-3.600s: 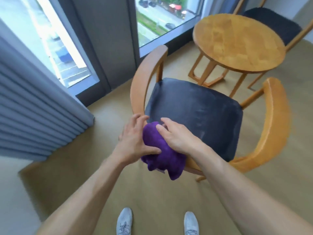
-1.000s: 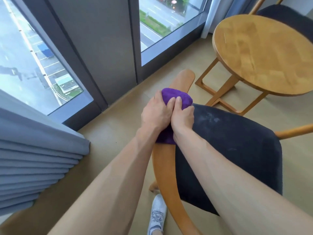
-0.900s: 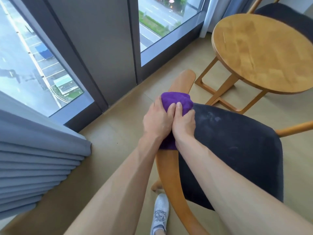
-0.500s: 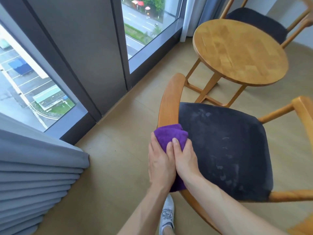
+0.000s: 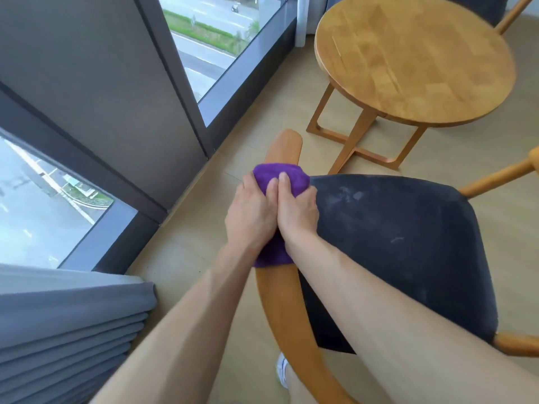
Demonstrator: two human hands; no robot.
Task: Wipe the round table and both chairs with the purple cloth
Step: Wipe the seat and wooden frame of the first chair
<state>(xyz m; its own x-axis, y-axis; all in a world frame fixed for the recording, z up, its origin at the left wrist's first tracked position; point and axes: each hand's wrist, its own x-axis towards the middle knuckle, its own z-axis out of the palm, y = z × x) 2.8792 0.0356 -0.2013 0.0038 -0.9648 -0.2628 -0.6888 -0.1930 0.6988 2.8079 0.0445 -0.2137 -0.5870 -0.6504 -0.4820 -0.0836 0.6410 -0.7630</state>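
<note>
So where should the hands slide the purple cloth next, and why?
Probably forward, toward the armrest's tip. Both the left hand and right hand grip the cloth wrapped around the chair's wooden armrest, and a short bare stretch of wood shows just past the cloth.

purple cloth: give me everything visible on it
The purple cloth looks like a plush, fuzzy fabric, bunched and draped over the near chair's curved wooden armrest, beside the dark seat. The left hand and right hand grip it side by side, covering its middle; its far end and a lower edge show.
</note>
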